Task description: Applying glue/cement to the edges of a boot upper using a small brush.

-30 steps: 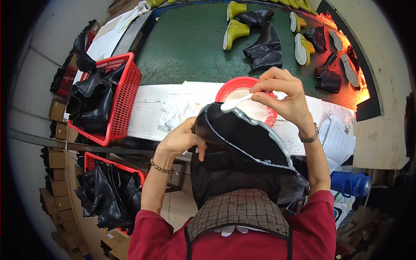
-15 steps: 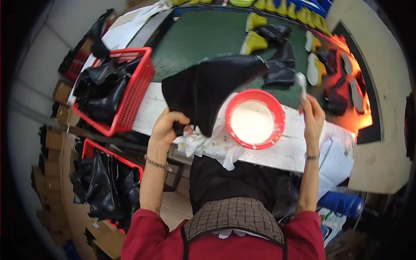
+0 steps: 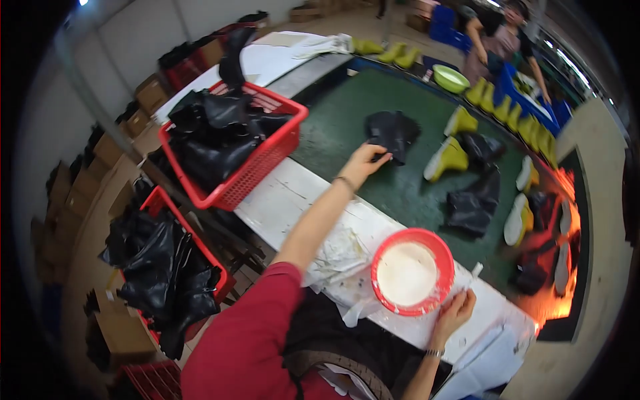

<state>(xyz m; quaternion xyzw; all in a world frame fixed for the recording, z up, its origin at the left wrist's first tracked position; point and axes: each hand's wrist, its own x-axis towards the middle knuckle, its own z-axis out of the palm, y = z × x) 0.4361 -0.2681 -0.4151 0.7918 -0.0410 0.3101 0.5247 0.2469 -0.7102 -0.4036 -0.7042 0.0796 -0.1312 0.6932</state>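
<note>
The left hand (image 3: 363,162) pinches a black boot piece (image 3: 392,133) on the green belt (image 3: 347,127); the right hand (image 3: 453,313) rests loose beside the red bowl (image 3: 413,272), near the red basket (image 3: 257,167).

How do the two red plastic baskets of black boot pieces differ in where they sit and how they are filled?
The upper red mesh basket sits on the white workbench, tilted, with black pieces heaped above its rim. The lower red mesh basket sits below bench level, its black pieces spilling over the side. Both are red mesh crates holding glossy black material.
</note>
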